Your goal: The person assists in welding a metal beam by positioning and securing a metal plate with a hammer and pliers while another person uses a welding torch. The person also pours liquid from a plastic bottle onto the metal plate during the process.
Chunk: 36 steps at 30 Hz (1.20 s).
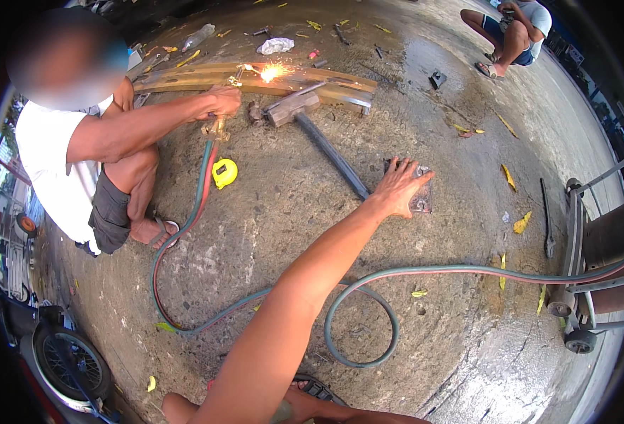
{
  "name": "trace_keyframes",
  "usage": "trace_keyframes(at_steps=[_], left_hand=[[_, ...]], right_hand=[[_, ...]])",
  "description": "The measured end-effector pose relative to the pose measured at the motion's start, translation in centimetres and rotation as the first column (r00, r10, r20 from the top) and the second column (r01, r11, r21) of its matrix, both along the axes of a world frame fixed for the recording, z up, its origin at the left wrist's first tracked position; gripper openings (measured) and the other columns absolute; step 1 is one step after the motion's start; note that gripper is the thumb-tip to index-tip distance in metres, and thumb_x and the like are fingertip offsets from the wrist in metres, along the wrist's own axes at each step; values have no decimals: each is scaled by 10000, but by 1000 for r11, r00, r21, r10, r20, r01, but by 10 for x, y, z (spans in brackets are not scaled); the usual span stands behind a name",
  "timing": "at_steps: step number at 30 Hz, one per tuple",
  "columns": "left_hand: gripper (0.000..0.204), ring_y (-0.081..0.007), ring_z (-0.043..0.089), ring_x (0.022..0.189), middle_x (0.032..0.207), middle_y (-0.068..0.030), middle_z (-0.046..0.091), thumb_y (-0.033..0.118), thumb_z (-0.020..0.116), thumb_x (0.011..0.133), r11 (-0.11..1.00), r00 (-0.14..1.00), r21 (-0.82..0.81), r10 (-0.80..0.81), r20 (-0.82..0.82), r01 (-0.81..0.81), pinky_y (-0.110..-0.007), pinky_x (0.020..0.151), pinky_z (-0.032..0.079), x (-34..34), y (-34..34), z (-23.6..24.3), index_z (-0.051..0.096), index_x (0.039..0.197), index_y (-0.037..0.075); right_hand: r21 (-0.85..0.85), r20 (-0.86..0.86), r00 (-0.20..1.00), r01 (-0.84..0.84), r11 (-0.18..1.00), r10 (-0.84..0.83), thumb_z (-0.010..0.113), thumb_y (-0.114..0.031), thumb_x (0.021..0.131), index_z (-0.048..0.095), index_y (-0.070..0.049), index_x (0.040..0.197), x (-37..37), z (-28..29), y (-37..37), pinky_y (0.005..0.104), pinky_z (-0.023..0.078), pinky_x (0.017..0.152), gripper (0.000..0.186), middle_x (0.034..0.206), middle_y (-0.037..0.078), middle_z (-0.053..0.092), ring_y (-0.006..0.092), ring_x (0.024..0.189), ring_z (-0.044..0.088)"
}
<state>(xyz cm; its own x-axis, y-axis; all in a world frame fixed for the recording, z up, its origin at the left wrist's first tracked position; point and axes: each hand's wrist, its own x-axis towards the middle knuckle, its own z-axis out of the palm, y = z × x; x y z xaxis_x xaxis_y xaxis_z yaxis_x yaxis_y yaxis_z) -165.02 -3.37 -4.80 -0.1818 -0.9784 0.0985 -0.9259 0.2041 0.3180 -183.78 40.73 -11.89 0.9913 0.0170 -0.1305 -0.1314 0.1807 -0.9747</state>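
My left hand reaches out over the concrete, fingers spread, resting on a small flat square piece, dark and shiny. The hand covers much of the piece, and its material is unclear. Just left of my wrist ends the dark handle of a sledgehammer; its heavy head lies against a long rusty metal beam. A co-worker crouching at the left grips a cutting torch, and bright sparks fly where its tip meets the beam. My right hand cannot be made out.
Twin green and red hoses run from the torch, loop in front of me and reach a wheeled cart. A yellow tape measure and a dark bar lie on the ground. Another person squats far right; a motorcycle wheel stands lower left.
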Motion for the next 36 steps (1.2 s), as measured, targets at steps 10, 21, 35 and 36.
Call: trace_keyframes(at_steps=[10, 21, 35, 36], left_hand=[[565, -344, 456, 1417, 1583, -114, 409, 306, 757, 928, 982, 854, -178, -147, -499, 65, -510, 1176, 412, 27, 152, 10, 584, 1440, 145], [285, -306, 664, 1186, 1260, -128, 682, 131, 754, 912, 533, 418, 29, 695, -585, -846, -432, 971, 558, 133, 732, 81, 722, 1182, 46], [273, -232, 697, 997, 1174, -139, 695, 119, 741, 917, -240, -660, 649, 520, -543, -722, -350, 831, 567, -161, 965, 363, 704, 1174, 31], [289, -241, 705, 1001, 1175, -138, 697, 116, 751, 911, -166, -591, 631, 584, -557, -758, -355, 833, 573, -141, 960, 379, 700, 1187, 49]], right_hand=[[-71, -31, 992, -126, 989, 124, 900, -404, 664, 286, -50, 1586, 14, 19, -22, 460, 437, 1089, 1163, 1438, 232, 562, 380, 1290, 583], [-230, -104, 806, -589, 774, 583, 970, -362, 527, 519, -26, 1422, 119, 76, 69, 431, 504, 1072, 1057, 1384, 199, 615, 343, 1253, 632], [-386, 134, 696, -619, 684, 706, 956, -388, 559, 466, -48, 1450, 295, 398, 263, 447, 539, 1000, 1073, 1349, 193, 617, 373, 1163, 661], [-356, 131, 711, -616, 702, 691, 952, -395, 564, 460, -46, 1458, 304, 412, 279, 450, 537, 1001, 1079, 1353, 191, 615, 373, 1167, 660]])
